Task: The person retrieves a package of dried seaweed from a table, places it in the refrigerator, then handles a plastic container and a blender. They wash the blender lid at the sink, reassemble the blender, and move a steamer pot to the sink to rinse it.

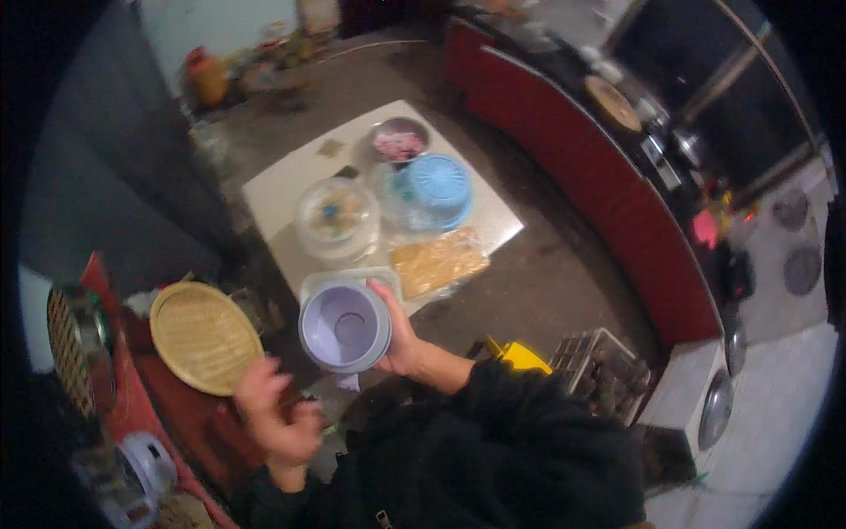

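Note:
A round lavender container [347, 327] is held in my right hand [400, 340], its opening facing up and its inside bare of contents. My left hand [274, 413] is blurred, fingers apart, holding nothing, to the left of the container and near the rim of a round woven tray [206, 338]. Beyond the container stands a small table [281, 173] with a white tray [383, 272], a clear round lidded tub [337, 218], a light-blue plastic basket or bowl [441, 188], a metal bowl of pinkish food [398, 140] and a plastic bag of yellowish food [439, 264].
Red cabinets with a dark countertop curve along the right, bearing a round wooden board [613, 104]. A crate of dark lumps [605, 370] and a yellow object [524, 358] stand low at right. At lower left, a light-coloured appliance [149, 463] sits on a red surface.

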Motion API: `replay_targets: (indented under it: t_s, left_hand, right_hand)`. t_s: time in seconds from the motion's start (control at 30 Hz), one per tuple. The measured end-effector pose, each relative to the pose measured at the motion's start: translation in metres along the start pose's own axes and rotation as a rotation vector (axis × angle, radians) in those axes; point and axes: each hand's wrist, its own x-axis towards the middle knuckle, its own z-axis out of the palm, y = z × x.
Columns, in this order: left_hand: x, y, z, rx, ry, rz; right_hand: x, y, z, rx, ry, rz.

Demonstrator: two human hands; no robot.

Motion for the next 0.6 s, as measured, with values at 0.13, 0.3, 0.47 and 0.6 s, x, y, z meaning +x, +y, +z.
replay_targets:
  t_s: [0.13,0.3,0.47,0.6]
  left_hand:
    - [0.047,0.056,0.125,-0.066,-0.341,0.283]
    - [0.088,0.088,0.21,-0.466,-0.401,0.191]
    - [0.12,0.101,0.248,-1.079,-0.699,-0.641]
    - [0.146,0.103,0.287,-1.487,-0.631,-1.047]
  right_hand:
    - [-0.041,-0.056,-0.037,-0.054,0.26,-0.285]
    - [-0.081,-0.112,-0.056,-0.088,0.364,-0.512]
    - [-0.117,-0.159,-0.076,-0.099,0.303,-0.541]
    - [-0.151,-0.182,-0.09,-0.321,0.413,-0.722]
